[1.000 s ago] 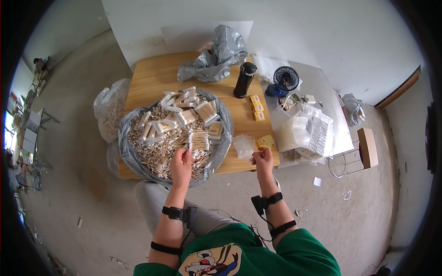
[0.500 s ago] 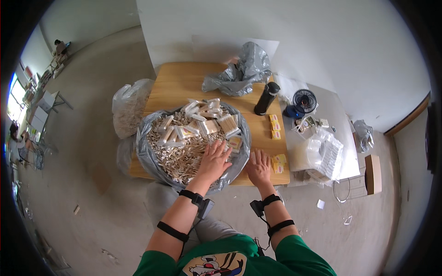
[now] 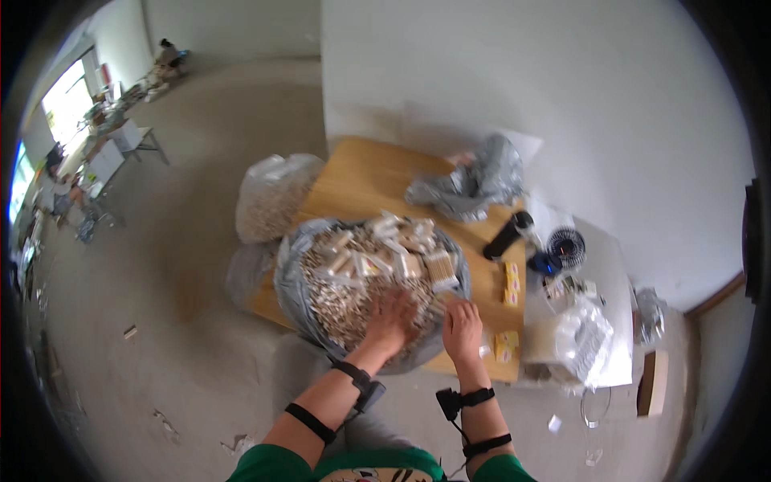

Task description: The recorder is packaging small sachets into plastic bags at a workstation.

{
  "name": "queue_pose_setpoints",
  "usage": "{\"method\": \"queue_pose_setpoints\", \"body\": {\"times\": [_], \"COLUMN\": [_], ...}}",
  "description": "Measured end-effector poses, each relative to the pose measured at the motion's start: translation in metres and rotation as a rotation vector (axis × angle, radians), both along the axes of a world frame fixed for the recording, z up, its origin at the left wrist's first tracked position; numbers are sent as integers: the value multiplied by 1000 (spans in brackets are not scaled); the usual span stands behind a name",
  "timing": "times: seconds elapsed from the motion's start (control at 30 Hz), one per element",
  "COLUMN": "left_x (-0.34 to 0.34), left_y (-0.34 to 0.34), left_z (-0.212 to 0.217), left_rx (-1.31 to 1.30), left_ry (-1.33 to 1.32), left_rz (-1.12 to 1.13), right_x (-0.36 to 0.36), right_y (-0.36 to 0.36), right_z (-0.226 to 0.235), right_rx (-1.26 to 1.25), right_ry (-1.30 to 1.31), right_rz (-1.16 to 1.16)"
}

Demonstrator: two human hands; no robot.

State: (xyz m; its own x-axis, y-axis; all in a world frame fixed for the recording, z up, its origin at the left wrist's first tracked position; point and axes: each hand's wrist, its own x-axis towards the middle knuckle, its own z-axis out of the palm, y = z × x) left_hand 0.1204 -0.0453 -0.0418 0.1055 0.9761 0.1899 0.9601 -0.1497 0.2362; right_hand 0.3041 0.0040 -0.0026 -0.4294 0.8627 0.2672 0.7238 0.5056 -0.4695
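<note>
Counter (image 3: 363, 178) of pale wood occupies the frame centre, angled from upper left to lower right. Grey plastic sheet (image 3: 291, 283) lies open on its near half, holding a wide heap of small pale sticks (image 3: 345, 299) with clear flat packets (image 3: 418, 251) piled along the heap's upper edge. White plastic bag (image 3: 271, 194), full and rounded, sits off the counter's left edge. Crumpled grey bag (image 3: 475, 183) rests at the counter's upper right. Clear bag of white goods (image 3: 580, 344) lies right of centre on a white surface. Black cylinder (image 3: 506, 234) lies tilted near the counter's right edge, with small yellow boxes (image 3: 511, 281) just below it.

Left hand (image 3: 392, 320) lies palm-down on the lower part of the heap, fingers spread and touching the sticks. Right hand (image 3: 463, 325) rests at the heap's lower right rim; fingers are curled loosely together, and whether they pinch anything cannot be told.
</note>
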Motion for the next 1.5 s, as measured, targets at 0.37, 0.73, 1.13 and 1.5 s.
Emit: {"method": "queue_pose_setpoints", "body": {"times": [0.37, 0.73, 1.13, 1.5], "left_x": [2, -2, -3, -10], "left_y": [-10, -3, -9, -42], "left_z": [2, -6, 7, 36], "left_rx": [-236, -206, 160, -36], "left_ry": [7, -136, -1093, -1243], "left_rz": [-23, -57, 14, 111], "right_x": [-14, -31, -75, -73], "right_y": [23, -15, -54, -93], "right_z": [-25, -1, 9, 24], "right_rx": [191, 194, 204, 415], "right_ry": [-319, 354, 274, 252], "right_rz": [36, -244, -6, -7]}}
